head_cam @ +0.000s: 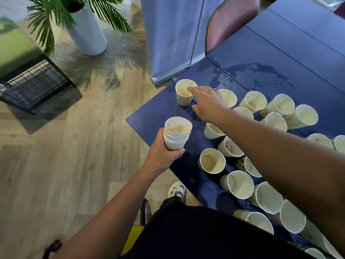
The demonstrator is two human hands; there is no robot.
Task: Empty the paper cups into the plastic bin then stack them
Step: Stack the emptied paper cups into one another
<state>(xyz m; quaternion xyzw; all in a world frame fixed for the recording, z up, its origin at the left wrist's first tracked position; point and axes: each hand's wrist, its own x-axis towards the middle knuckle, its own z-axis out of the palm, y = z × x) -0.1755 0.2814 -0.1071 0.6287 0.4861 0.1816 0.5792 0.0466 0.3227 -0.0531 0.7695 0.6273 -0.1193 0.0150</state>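
Note:
My left hand (162, 150) grips a small stack of white paper cups (177, 132) just off the near left corner of the dark blue table (155, 116). My right hand (207, 103) reaches out over the table with fingers straight. Its fingertips touch the rim of a lone upright paper cup (184, 92) at the far left corner. Several more white paper cups (240, 184) stand or lean across the right side of the table. No plastic bin shows in this view.
Spilled water (255, 75) shines on the tabletop beyond the cups. A white planter with a palm (87, 28) stands on the wooden floor at the back left. A black wire rack (35, 85), a white banner stand (171, 34) and a pink chair (229, 21) are nearby.

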